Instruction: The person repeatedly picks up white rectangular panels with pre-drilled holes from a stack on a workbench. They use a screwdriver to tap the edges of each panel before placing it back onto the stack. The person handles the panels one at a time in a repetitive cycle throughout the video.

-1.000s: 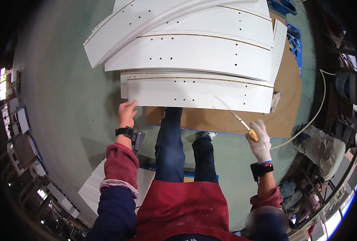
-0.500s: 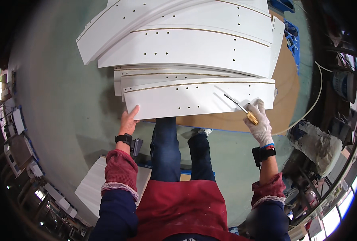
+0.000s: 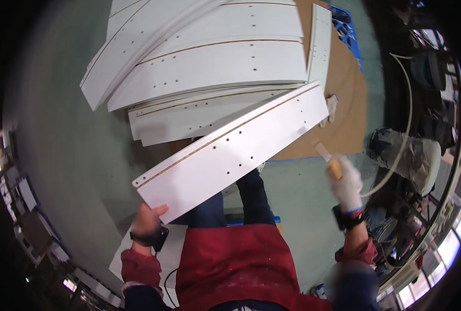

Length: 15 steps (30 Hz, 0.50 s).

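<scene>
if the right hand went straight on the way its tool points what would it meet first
The right hand, led by its yellow-handled tool, would probably meet the tilted white board first, near its far end; depth is unclear.

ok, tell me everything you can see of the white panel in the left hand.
The white panel is long, smooth and narrow, and looks like coated board. A brown line runs beside its upper long edge. Dark holes: two at the near end, six in two rows mid-length, three toward the far end. It slants up to the right. The left hand grips its lower-left end; whether the far end rests on anything is unclear.
</scene>
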Tool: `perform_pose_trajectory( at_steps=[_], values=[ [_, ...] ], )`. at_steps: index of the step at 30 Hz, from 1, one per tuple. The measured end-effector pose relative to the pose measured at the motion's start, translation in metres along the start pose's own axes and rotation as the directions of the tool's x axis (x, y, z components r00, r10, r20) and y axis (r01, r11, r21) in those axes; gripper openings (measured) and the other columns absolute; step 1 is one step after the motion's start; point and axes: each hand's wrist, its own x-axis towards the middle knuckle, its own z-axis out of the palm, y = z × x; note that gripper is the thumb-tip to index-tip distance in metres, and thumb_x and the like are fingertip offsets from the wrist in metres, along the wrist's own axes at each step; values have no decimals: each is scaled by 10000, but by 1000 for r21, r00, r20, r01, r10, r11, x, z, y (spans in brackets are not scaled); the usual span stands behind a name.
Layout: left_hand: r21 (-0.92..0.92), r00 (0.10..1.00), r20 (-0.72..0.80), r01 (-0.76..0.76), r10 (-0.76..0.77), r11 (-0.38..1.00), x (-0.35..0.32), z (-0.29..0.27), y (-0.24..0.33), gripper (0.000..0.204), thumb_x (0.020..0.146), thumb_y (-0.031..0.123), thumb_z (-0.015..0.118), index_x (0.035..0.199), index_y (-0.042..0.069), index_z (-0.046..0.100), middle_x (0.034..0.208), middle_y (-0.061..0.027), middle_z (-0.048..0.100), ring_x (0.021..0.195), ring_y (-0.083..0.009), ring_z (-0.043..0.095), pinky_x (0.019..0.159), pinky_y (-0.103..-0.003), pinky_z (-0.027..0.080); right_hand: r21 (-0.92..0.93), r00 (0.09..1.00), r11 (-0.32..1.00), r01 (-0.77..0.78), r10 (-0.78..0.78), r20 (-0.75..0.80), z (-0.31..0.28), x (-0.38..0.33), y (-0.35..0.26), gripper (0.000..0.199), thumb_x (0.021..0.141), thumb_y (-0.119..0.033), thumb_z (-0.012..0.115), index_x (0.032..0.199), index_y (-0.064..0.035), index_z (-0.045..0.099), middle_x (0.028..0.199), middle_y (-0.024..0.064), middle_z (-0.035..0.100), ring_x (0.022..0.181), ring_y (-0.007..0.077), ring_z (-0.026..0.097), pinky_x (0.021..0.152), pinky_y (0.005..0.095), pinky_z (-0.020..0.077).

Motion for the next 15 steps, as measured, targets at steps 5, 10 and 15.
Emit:
perform_pose_trajectory(
  at_steps=[5, 10, 15],
  values=[
    [130, 990, -55, -125, 133, 984, -47, 38, 17, 673, 698, 81, 650, 1317, -17, 404, 1200, -124, 540, 1104, -238, 539, 973, -361, 410, -2, 942, 944, 330, -329, 68, -4, -29, 48, 319, 778, -205, 685, 1075, -127, 599, 879, 147, 652, 794, 360, 635, 705, 415, 527],
    [260, 979, -12, -194, 204, 946, -71, 67, 39, 678, 686, 136, 652, 1300, -22, 413, 1202, -126, 537, 1096, -233, 535, 964, -355, 402, 139, 993, 990, -35, 19, 113, 11, -65, 54, 392, 716, -171, 685, 1090, -154, 570, 899, 128, 642, 818, 320, 645, 708, 435, 521],
    [354, 975, 32, -217, 220, 910, -75, 93, 47, 663, 694, 116, 630, 1304, -29, 412, 1208, -121, 534, 1111, -235, 524, 979, -359, 390, 143, 831, 953, 266, -302, 467, -27, -77, 23, 227, 746, -190, 645, 945, -132, 553, 830, 137, 618, 749, 333, 647, 658, 460, 511]
  ],
)
